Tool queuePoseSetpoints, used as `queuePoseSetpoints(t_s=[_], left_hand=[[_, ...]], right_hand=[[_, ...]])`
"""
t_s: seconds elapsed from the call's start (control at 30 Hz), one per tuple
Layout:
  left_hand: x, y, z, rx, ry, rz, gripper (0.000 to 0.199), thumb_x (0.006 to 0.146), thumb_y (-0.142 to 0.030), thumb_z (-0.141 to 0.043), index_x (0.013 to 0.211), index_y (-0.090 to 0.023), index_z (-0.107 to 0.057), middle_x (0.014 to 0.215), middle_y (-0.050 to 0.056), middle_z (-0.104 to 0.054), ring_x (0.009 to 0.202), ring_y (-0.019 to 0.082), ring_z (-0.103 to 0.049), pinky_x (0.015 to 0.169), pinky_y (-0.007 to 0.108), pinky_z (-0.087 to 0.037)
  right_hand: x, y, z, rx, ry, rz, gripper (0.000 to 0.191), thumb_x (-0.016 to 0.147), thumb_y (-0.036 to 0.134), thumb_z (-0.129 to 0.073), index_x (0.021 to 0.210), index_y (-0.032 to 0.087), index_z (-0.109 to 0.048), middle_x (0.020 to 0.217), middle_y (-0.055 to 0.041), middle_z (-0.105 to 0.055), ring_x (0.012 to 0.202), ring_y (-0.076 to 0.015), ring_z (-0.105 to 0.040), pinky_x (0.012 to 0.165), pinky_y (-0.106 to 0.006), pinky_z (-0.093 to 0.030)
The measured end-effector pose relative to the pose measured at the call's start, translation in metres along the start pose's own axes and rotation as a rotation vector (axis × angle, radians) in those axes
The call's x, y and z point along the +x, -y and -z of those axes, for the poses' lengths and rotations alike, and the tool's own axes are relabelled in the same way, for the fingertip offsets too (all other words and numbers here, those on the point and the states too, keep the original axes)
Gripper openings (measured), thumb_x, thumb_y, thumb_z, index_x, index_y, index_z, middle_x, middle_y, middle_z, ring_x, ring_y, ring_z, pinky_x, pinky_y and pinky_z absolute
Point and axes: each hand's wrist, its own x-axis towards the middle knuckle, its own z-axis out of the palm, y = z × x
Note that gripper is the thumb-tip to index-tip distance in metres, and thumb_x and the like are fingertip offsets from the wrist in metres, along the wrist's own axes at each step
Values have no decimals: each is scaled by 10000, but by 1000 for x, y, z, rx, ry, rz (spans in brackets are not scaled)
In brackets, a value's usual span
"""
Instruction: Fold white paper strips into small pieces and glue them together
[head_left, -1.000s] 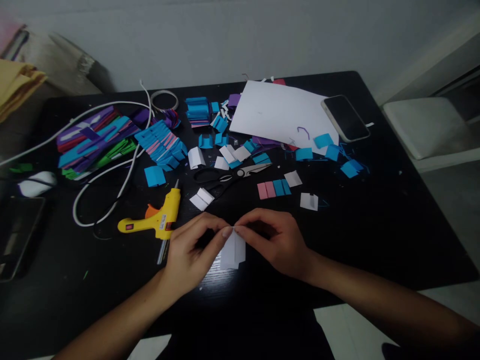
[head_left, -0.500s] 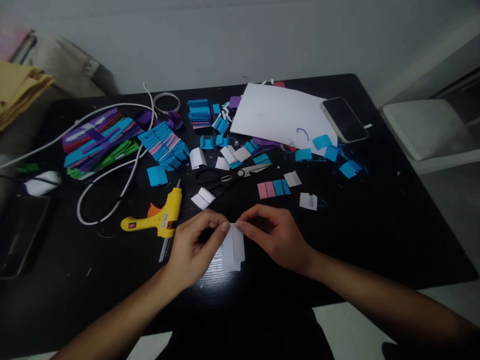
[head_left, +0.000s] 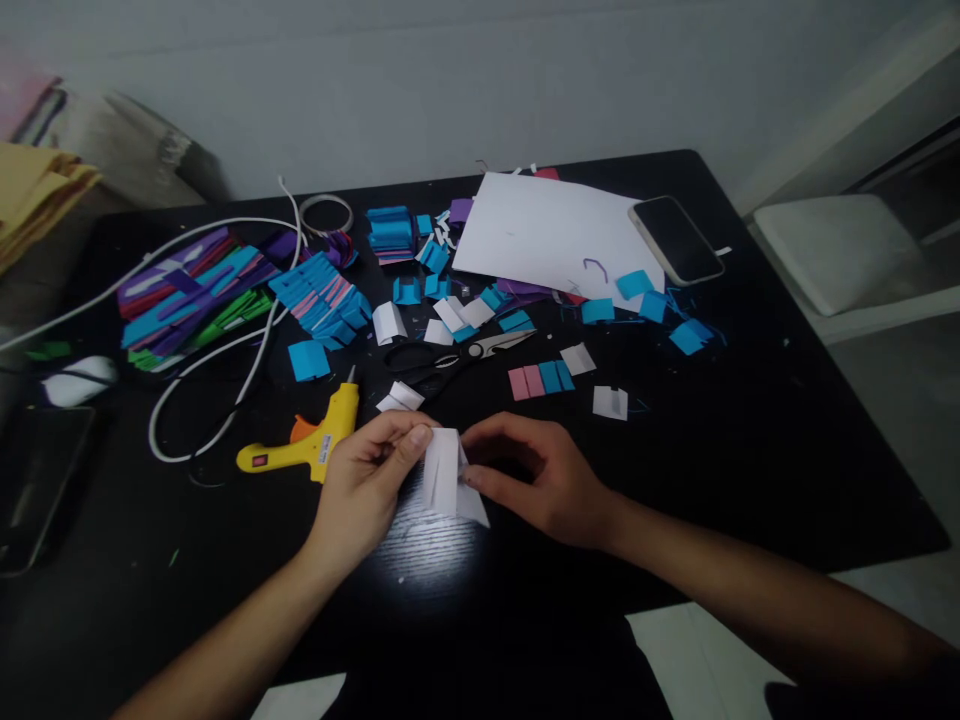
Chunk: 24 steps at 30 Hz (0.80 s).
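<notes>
A folded piece of white paper (head_left: 442,474) is held up between my hands above the near part of the black table. My left hand (head_left: 369,478) pinches its upper left corner between thumb and fingers. At the paper's right side is my right hand (head_left: 544,478), thumb and fingertips closed on the right flap, partly behind it. Just left of my left hand lies a yellow hot glue gun (head_left: 334,430), nozzle pointing away. Black-handled scissors (head_left: 480,350) lie beyond my hands, beside a small folded white piece (head_left: 401,396) and a pink and blue folded strip (head_left: 540,379).
Bundles of coloured paper strips (head_left: 199,285) and a white cable (head_left: 262,350) cover the left back. A large white sheet (head_left: 547,230) lies at the back under a phone (head_left: 676,238). Blue paper pieces (head_left: 690,337) are scattered right. A roll of tape (head_left: 327,213) stands behind.
The white paper has tilted and lifted off the tabletop, its fold spreading at the right. My right hand has shifted from its top edge down to its right flap.
</notes>
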Motion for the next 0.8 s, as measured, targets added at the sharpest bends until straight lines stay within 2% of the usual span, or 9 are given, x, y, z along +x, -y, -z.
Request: queuePoseSetpoints(t_s=[0.1,0.23,0.4,0.53,0.63,0.7,0.8], left_hand=[[-1,0,-2,25,-1,-37,151,901,-354,-762,898,-205,-788,738,26,-739,657,134,-648,588,202,-508],[-2,-2,-3,56,-28,-99,95,913,-308,-753,938,-218,-772,731,2,-719,636,108,-617,560,175,-473],[-5,-5,-3,67,18,-134,78,936,-266,-724,985,-205,-730,836,13,-744,736,118,-676,662,192,-533],[-5,-7,-1,117,37,-274,10,945,-194,-703,942,-201,-710,919,24,-753,828,127,-703,707,205,-544],[-4,-5,2,199,24,-406,68,942,-132,-693,949,-198,-705,989,34,-747,944,144,-705,787,230,-548],[-4,-3,4,254,28,-486,123,932,-90,-694,981,-201,-712,1019,35,-741,973,149,-699,797,242,-544],[-6,-2,8,340,36,-575,200,911,-28,-698,1005,-201,-731,1044,34,-735,1000,156,-699,833,265,-553]], right_hand=[[0,1,1,11,7,6,197,891,281,-756,1064,191,-730,993,-56,-775,907,-189,-752,843,-335,-622],[0,1,2,-64,12,28,281,814,268,-842,1059,182,-734,996,-55,-760,916,-196,-736,847,-334,-609],[2,-1,3,-141,-21,122,213,829,249,-838,1016,192,-755,982,-49,-754,898,-190,-724,817,-330,-586],[3,0,5,-205,-91,267,209,828,194,-835,1026,193,-767,1038,-67,-757,986,-200,-717,903,-349,-566],[2,2,7,-283,-177,345,211,829,209,-824,1027,173,-759,973,-65,-725,908,-186,-684,823,-329,-558],[1,4,7,-301,-191,327,160,862,231,-781,1006,166,-753,887,-45,-700,795,-160,-648,725,-305,-537],[0,4,5,-224,-139,171,122,938,271,-694,984,168,-741,837,-33,-708,738,-144,-651,669,-285,-523]])
